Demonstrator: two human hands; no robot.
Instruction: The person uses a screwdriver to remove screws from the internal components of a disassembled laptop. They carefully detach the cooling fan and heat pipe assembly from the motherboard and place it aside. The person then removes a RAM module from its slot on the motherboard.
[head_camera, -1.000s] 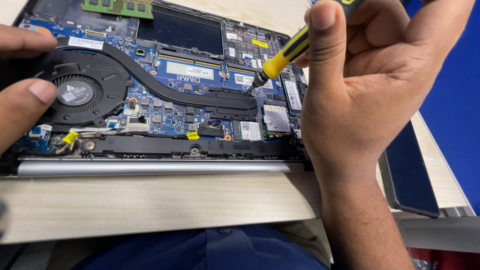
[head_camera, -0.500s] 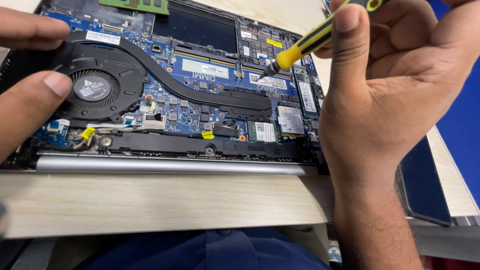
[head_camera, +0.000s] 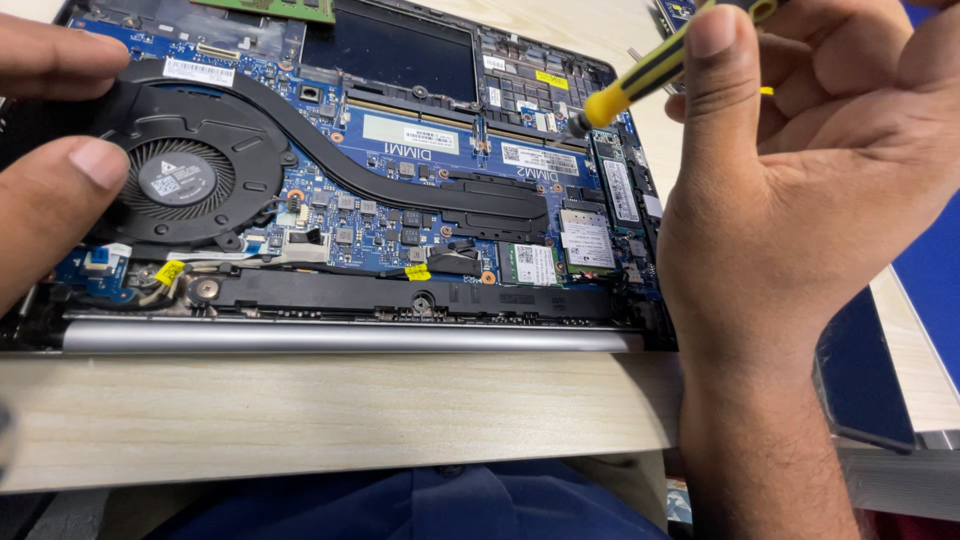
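An opened laptop (head_camera: 330, 335) lies on a pale wooden table, its blue circuit board (head_camera: 400, 180) exposed. My right hand (head_camera: 800, 200) grips a yellow and black screwdriver (head_camera: 640, 85), whose tip touches the board near the laptop's right side. My left hand (head_camera: 50, 170) rests at the left edge, thumb and finger on either side of the round black cooling fan (head_camera: 180, 180). A black heat pipe (head_camera: 400, 185) runs from the fan across the board.
The wooden table edge (head_camera: 330, 420) runs along the front, with my blue clothing below it. A dark flat panel (head_camera: 860, 380) lies at the right under my wrist. A green circuit card (head_camera: 270, 8) sits at the top edge.
The view has shifted, so the laptop sits slightly lower and to the right in frame. My right hand and the screwdriver stay at the same spot on the board. My left hand remains by the fan.
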